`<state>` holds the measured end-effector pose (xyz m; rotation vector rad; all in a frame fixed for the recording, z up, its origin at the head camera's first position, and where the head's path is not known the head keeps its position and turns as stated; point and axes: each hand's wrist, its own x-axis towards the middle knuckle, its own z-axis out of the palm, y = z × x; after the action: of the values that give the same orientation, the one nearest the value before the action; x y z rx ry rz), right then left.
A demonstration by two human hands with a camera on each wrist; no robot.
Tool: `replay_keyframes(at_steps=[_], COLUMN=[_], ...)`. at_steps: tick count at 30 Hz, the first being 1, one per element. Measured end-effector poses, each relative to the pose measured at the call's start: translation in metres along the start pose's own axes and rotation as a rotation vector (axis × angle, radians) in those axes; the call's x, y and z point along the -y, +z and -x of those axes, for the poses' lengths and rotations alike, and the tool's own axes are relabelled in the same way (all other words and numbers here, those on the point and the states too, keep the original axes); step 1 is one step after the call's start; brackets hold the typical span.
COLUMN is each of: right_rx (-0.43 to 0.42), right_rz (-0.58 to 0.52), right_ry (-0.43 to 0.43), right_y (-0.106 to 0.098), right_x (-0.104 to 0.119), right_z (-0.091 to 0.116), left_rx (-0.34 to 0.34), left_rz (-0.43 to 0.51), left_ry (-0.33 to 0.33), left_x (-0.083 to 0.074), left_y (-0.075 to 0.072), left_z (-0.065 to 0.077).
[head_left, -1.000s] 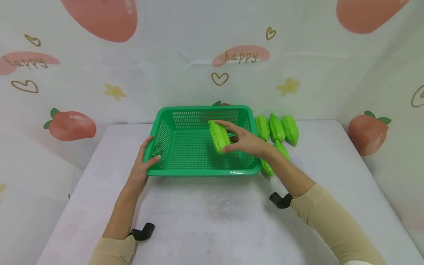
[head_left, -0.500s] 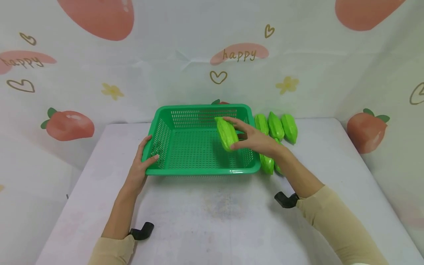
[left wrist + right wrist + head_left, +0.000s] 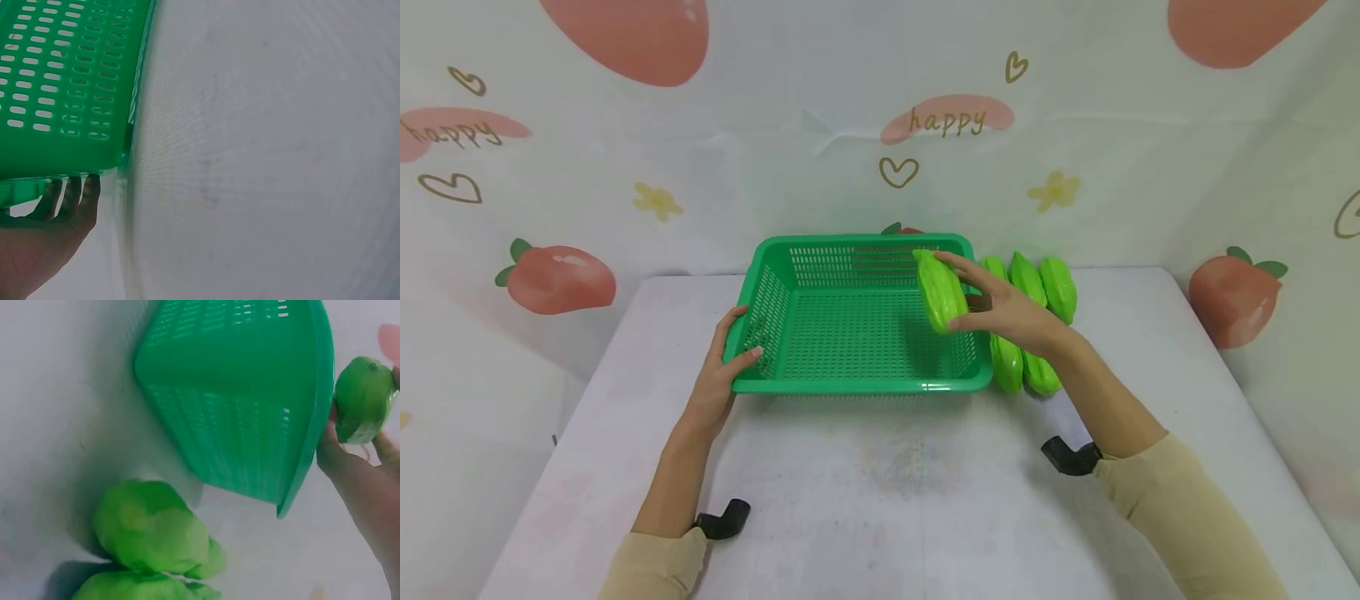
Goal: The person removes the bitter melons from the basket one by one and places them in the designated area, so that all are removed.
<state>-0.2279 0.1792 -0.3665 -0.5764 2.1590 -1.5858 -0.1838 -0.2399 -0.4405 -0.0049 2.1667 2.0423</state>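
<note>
A green plastic basket (image 3: 865,387) with slotted walls stands on the table. My left hand (image 3: 713,383) grips its left side, thumb over the rim and fingers outside; the left wrist view shows those fingers (image 3: 87,200) against the basket wall. My right hand (image 3: 1003,315) holds a bright green ribbed star fruit (image 3: 940,296) between thumb and fingers, over the right part of the basket. In the right wrist view this star fruit (image 3: 362,400) is just beyond the basket rim, its ribbed end showing.
Several more star fruits (image 3: 1007,363) lie on the white table (image 3: 835,492) close by the basket's right side, partly covered by my right hand and forearm. A white cloth backdrop (image 3: 805,183) with printed fruit rises behind the basket.
My right hand has moved right with the star fruit, from over the basket's middle-right to near its right wall. The left hand and basket have stayed in place.
</note>
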Motion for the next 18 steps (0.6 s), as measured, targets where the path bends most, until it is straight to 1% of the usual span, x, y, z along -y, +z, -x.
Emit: replay_keyframes(at_steps=[5,10,13,15,18], right_rx=[-0.029,-0.034,-0.035,-0.04,-0.057], right_rz=[-0.01,-0.004,0.002,0.007,0.026], right_ry=[-0.027,-0.112,-0.148,-0.149,-0.117], right_y=[-0.005,-0.009,-0.012,-0.015,-0.019], right_x=[-0.005,-0.01,-0.012,-0.014,-0.016], right_z=[0.006,0.012,0.016,0.02,0.026], left_rx=[0.005,0.01,0.008,0.006,0.004], left_rz=[0.011,0.016,0.015,0.014,0.013], left_ry=[0.005,0.012,0.011,0.011,0.009], left_x=[0.0,0.0,-0.001,-0.001,-0.001], left_y=[0.0,0.0,0.0,0.0,0.0], left_z=[0.001,0.001,0.001,0.0,0.0])
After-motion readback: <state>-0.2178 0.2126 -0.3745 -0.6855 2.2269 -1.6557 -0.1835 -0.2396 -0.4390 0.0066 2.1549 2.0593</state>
